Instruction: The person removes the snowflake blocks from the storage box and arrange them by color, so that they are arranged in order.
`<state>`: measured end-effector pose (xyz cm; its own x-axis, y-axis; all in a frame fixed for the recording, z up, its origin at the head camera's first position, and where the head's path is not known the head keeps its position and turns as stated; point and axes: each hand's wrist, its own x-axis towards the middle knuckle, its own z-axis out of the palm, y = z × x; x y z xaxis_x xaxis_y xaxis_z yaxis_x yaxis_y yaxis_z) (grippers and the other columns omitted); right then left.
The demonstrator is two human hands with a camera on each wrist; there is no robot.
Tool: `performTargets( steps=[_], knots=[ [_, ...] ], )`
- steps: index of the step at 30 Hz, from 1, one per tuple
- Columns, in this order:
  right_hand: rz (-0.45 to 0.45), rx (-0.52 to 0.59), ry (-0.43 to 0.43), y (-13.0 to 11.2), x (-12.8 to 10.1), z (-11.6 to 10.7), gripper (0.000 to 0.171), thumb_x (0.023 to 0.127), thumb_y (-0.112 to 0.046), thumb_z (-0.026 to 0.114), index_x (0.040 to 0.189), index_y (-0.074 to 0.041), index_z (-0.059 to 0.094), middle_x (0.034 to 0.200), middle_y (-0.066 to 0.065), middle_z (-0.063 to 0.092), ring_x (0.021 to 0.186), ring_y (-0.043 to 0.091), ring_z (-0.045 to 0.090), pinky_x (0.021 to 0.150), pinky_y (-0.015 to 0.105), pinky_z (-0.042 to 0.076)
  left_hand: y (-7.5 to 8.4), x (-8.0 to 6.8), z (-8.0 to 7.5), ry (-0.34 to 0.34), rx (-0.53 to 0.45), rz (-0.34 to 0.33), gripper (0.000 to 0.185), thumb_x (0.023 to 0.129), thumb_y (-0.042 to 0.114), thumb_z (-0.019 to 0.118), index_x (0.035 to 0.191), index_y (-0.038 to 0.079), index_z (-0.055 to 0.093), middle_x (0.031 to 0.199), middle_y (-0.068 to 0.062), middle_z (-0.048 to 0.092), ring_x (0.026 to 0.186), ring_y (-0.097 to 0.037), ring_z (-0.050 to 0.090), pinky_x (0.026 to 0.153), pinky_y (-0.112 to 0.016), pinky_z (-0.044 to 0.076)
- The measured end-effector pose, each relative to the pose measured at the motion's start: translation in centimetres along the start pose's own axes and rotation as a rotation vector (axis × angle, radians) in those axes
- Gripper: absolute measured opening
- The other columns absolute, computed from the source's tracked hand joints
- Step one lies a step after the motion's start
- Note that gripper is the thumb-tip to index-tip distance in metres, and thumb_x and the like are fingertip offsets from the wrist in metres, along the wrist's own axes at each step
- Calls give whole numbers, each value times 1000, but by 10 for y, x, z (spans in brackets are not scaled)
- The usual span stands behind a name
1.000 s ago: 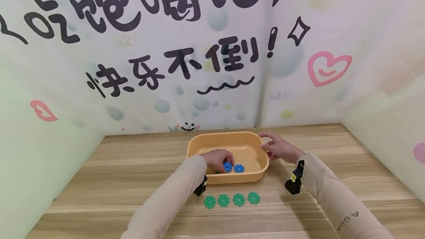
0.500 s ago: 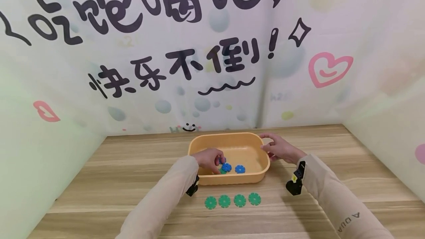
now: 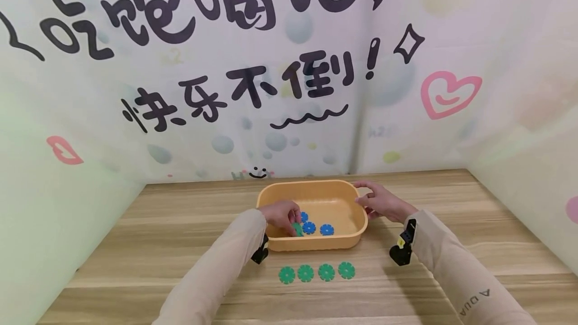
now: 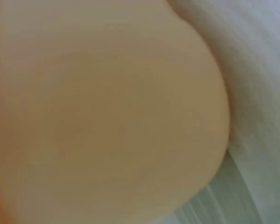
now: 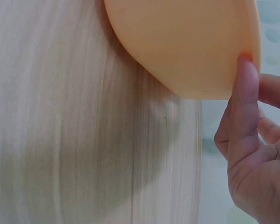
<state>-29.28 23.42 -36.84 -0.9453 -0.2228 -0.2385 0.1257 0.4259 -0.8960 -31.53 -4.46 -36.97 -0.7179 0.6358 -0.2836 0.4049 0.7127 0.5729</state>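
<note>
Left hand [image 3: 281,214] is down inside the orange tub [image 3: 311,187], fingers curled and pinching a green gear disc [image 3: 296,229] at the tub's near-left floor; disc sits directly under the fingertips, flat, round, notched edge, no long axis; two blue discs [image 3: 318,228] lie just right of it, closer to the left hand than the right; right hand [image 3: 381,202] holds the tub's right rim, thumb pressed on the wall; four green discs [image 3: 316,272] in a row on the wooden table [image 3: 135,245], near side of the tub.
</note>
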Motion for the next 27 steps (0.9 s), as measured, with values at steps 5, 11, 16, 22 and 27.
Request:
performTargets(
  steps=[5, 11, 16, 22, 27],
  knots=[
    [0, -2, -2, -1, -1, -1, 46, 91, -10, 48, 133, -5, 29, 89, 17, 54, 64, 18, 52, 54, 28, 47, 0, -4, -6, 6, -35, 27, 12, 74, -4, 67, 81, 0, 58, 65, -3, 47, 59, -11, 44, 50, -19, 40],
    [-7, -7, -2, -1, -2, -1, 46, 91, -9, 48, 133, -4, 29, 90, 18, 54, 64, 18, 52, 53, 28, 47, -1, -11, -11, 10, -66, 159, 7, 77, -5, 63, 83, -2, 60, 69, -6, 54, 59, -11, 48, 51, -20, 42],
    [-8, -7, -2, 0, -1, -1, 47, 91, -10, 48, 133, -5, 29, 90, 18, 54, 63, 18, 52, 53, 27, 47, 1, -17, -18, 60, -58, 293, 7, 79, 1, 64, 85, -1, 62, 76, -3, 59, 68, -9, 52, 64, -21, 46],
    [-7, -7, 2, 0, -1, -1, 47, 91, -9, 48, 134, -4, 29, 88, 17, 54, 63, 17, 52, 52, 27, 47, 6, -28, -20, 154, -102, 383, 8, 79, 6, 65, 86, 2, 64, 81, -1, 62, 72, -10, 56, 69, -21, 47],
    [-7, -9, 2, -1, -2, 0, 48, 91, -9, 48, 134, -5, 28, 89, 17, 54, 63, 17, 52, 52, 27, 47, 9, -43, -21, 207, -177, 415, 10, 79, 9, 65, 87, 2, 66, 82, -3, 63, 72, -12, 58, 68, -24, 48]
  ],
)
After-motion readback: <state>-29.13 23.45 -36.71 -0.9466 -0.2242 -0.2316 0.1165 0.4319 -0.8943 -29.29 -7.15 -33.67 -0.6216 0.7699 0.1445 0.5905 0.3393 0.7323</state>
